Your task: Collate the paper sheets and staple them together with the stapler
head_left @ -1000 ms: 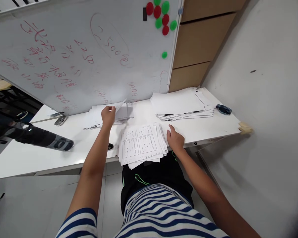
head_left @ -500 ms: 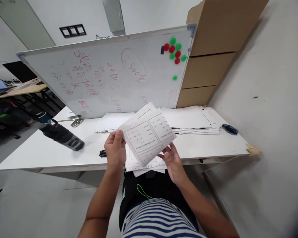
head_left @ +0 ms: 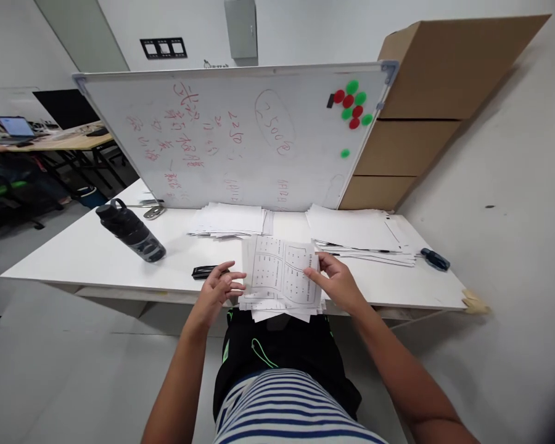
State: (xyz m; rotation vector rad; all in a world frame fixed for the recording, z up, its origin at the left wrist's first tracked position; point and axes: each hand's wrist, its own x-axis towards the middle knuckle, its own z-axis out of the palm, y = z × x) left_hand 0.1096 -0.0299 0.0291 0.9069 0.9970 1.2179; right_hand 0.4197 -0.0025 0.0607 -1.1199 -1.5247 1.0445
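Printed paper sheets (head_left: 277, 271) stand just above other loose sheets (head_left: 282, 311) at the table's front edge. My right hand (head_left: 340, 282) pinches their right side, thumb on the printed face. My left hand (head_left: 218, 290) is at their left edge with its fingers spread; it does not grip them. Close behind the left hand lies a black stapler (head_left: 206, 271). Farther back are a left stack of paper (head_left: 229, 220) and a larger right stack of paper (head_left: 351, 228).
A dark water bottle (head_left: 130, 231) stands on the left of the white table (head_left: 74, 265). Behind it leans a whiteboard (head_left: 240, 135) with magnets. Cardboard boxes (head_left: 407, 145) are stacked at the back right. A dark blue object (head_left: 435, 259) lies near the right edge.
The sheets have come down and turned from a tilted pose to nearly straight. My left hand has let go of them and spread its fingers; my right hand has taken their right edge.
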